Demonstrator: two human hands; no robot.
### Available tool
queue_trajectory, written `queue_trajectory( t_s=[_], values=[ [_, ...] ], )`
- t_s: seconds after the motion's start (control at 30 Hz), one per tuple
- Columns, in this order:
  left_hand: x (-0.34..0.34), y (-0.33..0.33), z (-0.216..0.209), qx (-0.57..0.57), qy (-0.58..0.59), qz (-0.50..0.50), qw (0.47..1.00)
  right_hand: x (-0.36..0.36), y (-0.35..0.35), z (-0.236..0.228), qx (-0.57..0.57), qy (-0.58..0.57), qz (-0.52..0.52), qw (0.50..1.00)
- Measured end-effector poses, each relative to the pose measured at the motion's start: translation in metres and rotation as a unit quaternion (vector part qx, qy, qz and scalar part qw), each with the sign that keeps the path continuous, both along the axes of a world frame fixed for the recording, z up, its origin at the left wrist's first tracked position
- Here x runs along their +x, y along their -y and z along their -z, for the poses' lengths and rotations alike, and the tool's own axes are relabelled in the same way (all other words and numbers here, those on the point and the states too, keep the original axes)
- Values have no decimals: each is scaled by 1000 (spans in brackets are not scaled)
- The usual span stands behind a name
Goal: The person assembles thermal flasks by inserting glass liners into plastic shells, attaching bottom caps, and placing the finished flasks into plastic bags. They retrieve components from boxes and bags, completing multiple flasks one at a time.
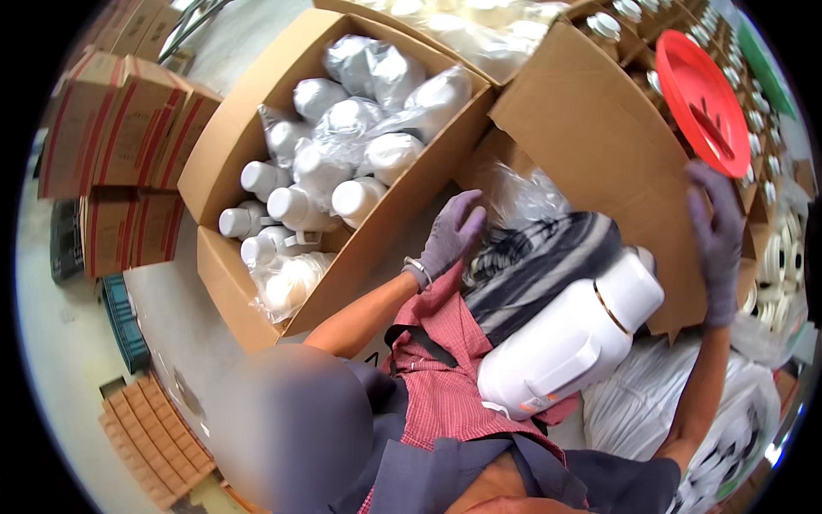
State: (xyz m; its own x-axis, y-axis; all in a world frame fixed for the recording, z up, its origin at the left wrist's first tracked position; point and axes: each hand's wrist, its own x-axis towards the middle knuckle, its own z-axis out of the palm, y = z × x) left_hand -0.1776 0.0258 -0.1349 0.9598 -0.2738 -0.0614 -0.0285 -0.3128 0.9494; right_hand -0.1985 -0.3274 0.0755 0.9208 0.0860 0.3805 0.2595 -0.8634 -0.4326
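Note:
A white vacuum flask point(552, 343) with a side handle lies tilted across my lap, on a pink checked apron point(428, 368) and beside a black-and-grey striped cloth point(548, 265). My left hand point(449, 231), in a grey-purple glove, is open and empty near the cloth, beside the carton of flasks. On the right, my right hand point(717, 231), gloved alike, has its fingers stretched out close to the near rim of a red plastic tray point(735, 158). Whether they touch the rim I cannot tell. Some thin dark pieces lie in the tray.
An open carton point(385, 257) at left holds several white flasks, many in clear plastic bags. A cardboard flap point(599, 146) stands between it and rows of silvery bottle necks point(604, 26). Stacked cartons point(128, 128) stand far left. White bagged material point(642, 394) lies at right.

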Motion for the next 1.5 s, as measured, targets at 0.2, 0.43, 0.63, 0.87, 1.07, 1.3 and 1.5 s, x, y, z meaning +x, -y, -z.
queue_trajectory(
  t_s=[0.2,0.43,0.63,0.87,1.07,1.3,1.5],
  values=[
    [68,-49,-29,117,298,-48,946,-17,-24,37,40,-106,-13,993],
    [137,-161,30,569,-44,60,819,-4,-48,34,87,-196,-44,976],
    [165,-70,-115,-159,-104,65,980,38,-70,14,156,-333,-64,928],
    [163,67,-178,-474,-129,268,829,93,-93,14,492,-292,-88,816],
    [140,52,-116,-238,51,466,851,70,19,16,773,-169,-36,610],
    [62,133,-114,-156,201,240,937,40,-17,20,725,-5,-132,676],
    [53,163,-141,-398,-40,155,903,-23,-24,40,240,59,-26,969]
  ],
)
